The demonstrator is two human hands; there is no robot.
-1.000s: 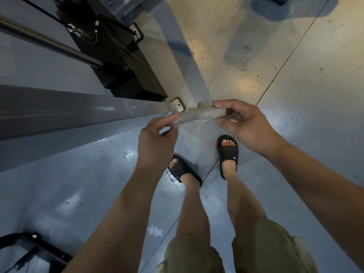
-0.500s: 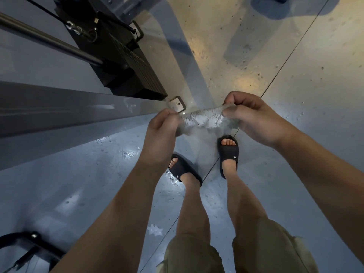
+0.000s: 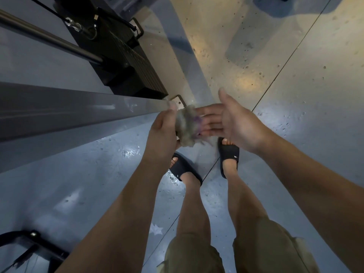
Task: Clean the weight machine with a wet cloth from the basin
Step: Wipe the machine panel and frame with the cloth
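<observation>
Glossy, pitted concrete floor; a thin seam crosses it diagonally, a warm light patch just left of the seam.

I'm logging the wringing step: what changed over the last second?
The right hand let go of the cloth and opened, fingers straight beside it. The cloth, earlier stretched between both hands, is now bunched in the grip of the left hand. The machine stayed put.

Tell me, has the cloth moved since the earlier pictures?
Yes. The cloth has gathered leftward into the left hand, toward the grey beam; the right hand has let go.
</observation>
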